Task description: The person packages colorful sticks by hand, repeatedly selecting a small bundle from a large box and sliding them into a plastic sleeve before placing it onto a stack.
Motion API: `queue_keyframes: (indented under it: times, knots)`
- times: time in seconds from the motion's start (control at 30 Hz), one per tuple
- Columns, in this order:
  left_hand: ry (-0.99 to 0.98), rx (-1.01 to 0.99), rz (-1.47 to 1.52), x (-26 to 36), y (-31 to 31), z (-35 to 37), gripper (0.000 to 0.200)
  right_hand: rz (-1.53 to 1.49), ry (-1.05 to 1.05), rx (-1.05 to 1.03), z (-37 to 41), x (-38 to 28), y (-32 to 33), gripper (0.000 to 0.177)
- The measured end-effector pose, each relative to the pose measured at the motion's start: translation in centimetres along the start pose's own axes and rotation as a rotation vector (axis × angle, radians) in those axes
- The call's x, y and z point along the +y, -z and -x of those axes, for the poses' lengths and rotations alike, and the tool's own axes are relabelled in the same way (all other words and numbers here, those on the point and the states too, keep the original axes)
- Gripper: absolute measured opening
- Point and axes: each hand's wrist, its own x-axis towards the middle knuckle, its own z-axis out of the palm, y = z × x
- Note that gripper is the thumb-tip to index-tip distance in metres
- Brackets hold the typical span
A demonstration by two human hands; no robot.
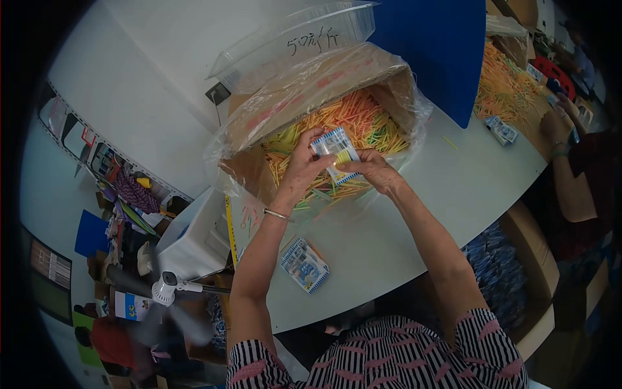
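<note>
Turning with blurred blades well to the left of the cardboard box [395,91], a small white fan [165,288] is standing near a white container [191,236]. Just in front of the box's open mouth, the left hand [301,165] is curling its fingers closed around the left edge of a small blue-and-white packet [337,150], and a thin bangle is sitting on that wrist. The packet is hanging in the air over the box's front lip, above the coloured sticks [363,120] filling the plastic-lined box. The right hand [376,170] is pinching the packet's lower right edge with nearly closed fingertips.

By my judgement, the hold is working best with both hands gripping the edges only, leaving the printed face free, and with the packet over the box so any slipping stick is falling back among the others.

A second packet [304,264] is lying flat on the surface [414,214] in front of the box. Far right of the box, past a blue divider [434,45], another person's hand [556,126] is working beside a second heap [502,87] of sticks.
</note>
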Motion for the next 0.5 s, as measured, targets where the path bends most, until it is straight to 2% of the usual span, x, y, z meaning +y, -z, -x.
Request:
queue_keyframes:
  times: [0.07, 0.2, 0.4, 0.5]
  knots:
    - [0.073, -0.003, 0.052, 0.3, -0.2, 0.3, 0.056, -0.073, 0.028, 0.007, 0.4, -0.1, -0.3, 0.032]
    - [0.056, 0.014, 0.024, 0.6, -0.4, 0.6, 0.055, -0.077, 0.043, 0.009, 0.7, 0.0, -0.8, 0.031]
    - [0.082, -0.04, 0.12, 1.3, -0.9, 1.0, 0.052, 0.076, -0.016, -0.036, 1.6, -1.2, -0.4, 0.032]
    - [0.096, -0.07, -0.046, 0.9, -1.5, 1.4, 0.051, 0.139, -0.055, -0.018, 2.3, -1.1, -0.3, 0.031]
